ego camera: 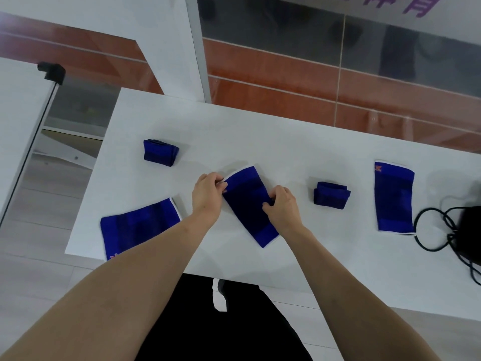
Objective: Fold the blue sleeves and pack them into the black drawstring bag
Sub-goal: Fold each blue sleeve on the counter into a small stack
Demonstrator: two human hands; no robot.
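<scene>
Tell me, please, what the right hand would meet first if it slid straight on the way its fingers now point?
The right hand points up and to the left, across the flat sleeve it grips, so it would probably meet the left hand holding the sleeve's far corner. Depth is hard to judge from this one view.

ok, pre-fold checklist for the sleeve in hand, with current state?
1. Left hand grips the far corner of the middle sleeve: ok.
2. Right hand pinches that sleeve's right edge: ok.
3. Sleeve lies flat on the table, angled, nothing on top of it: ok.
4. Room to fold: the folded sleeve at far left and the folded sleeve on the right lie apart from it: ok.
5. All sleeves folded: not ok; the flat sleeve at near left and the flat sleeve on the right remain unfolded.
6. Black drawstring bag open for packing: cannot tell, cut off at the frame edge.
</scene>
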